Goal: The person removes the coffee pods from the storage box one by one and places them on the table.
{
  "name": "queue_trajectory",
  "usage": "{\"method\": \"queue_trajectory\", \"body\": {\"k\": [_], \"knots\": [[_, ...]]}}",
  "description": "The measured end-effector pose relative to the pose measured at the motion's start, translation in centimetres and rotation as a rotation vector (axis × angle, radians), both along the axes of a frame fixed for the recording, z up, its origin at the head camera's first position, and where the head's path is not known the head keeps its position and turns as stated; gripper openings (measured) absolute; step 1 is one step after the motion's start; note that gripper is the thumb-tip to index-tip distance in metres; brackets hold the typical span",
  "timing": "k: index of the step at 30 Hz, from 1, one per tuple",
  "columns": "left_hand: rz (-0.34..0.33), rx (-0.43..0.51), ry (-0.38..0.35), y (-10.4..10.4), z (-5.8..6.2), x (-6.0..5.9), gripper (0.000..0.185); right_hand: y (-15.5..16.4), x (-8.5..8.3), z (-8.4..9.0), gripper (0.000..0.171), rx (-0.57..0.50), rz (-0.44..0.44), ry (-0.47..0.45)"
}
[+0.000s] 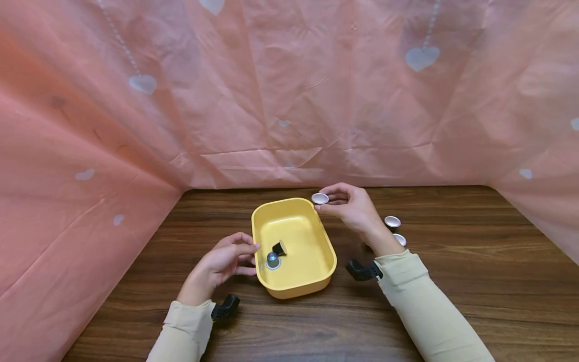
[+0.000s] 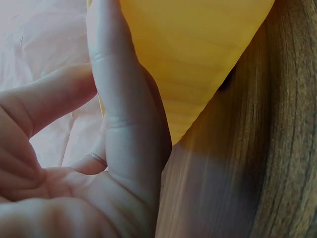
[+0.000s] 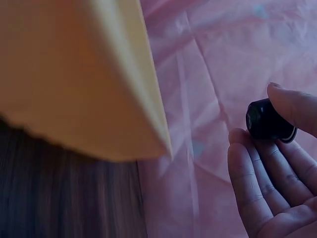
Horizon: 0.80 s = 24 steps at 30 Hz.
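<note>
L thumb (image 2: 126,99) flat vs yellow tub (image 2: 193,54); R fingers (image 3: 260,178) pinch capsule (image 3: 267,120), black body only in wrist view.

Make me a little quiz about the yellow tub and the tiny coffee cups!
1. True or false: the right hand pinches a capsule over the far corner of the yellow tub.
2. How many capsules lie inside the tub?
A. none
B. two
C. five
3. Fill in: the left hand touches the tub's ___ side.

Key
1. True; the right wrist view shows thumb and fingers around its dark body.
2. B: one on its side, one foil-down. Two more stand on the wooden table behind the right wrist.
3. Left.
</note>
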State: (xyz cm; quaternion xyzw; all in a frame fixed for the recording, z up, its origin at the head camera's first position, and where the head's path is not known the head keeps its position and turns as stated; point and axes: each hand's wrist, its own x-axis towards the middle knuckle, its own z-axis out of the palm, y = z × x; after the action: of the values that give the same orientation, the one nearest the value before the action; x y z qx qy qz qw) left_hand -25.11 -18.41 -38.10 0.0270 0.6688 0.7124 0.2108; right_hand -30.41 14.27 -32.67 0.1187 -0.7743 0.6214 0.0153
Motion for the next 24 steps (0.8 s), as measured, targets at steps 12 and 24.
{"method": "queue_trajectory", "body": {"k": [12,24], "knots": [[0.019,-0.026,-0.003,-0.3,0.0,0.0,0.01,4.8,1.0,0.2,0.048,0.101,-0.086,0.002],[0.038,-0.039,-0.01,-0.2,0.2,-0.1,0.012,10.2,2.0,-0.6,0.051,0.255,-0.188,0.036]]}}
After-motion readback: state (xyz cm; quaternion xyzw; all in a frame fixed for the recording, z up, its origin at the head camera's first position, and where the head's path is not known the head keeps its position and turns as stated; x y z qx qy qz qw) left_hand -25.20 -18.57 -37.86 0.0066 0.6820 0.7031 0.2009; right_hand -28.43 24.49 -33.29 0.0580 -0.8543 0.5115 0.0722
